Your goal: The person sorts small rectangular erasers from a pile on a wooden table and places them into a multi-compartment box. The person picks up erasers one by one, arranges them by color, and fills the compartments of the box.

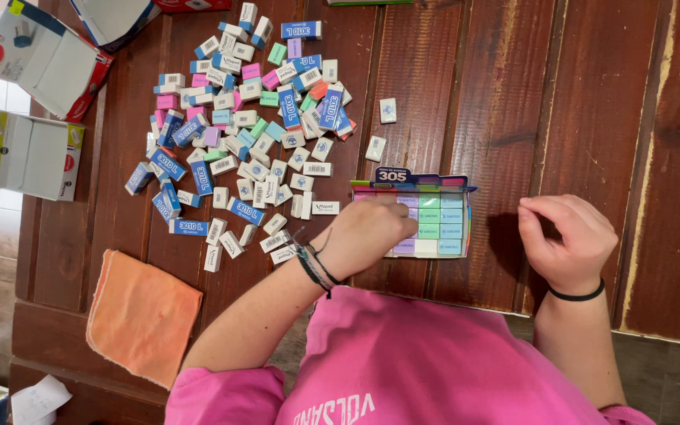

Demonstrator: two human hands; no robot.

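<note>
A small open cardboard display box (pixel 456 189) lies on the wooden table (pixel 576 102), holding rows of pastel erasers (pixel 440 223) in green, blue, pink and white. My left hand (pixel 371 230) rests over the box's left side, fingers curled down onto the erasers; what it grips is hidden. My right hand (pixel 567 240) hovers just right of the box, fingers curled in, nothing visible in it. Both wrists wear dark bands.
A large loose heap of several small erasers (pixel 249 134) in white, blue, pink and green spreads over the table's upper left. An orange cloth (pixel 142 315) lies at the lower left. Open cardboard cartons (pixel 29 149) sit off the left edge.
</note>
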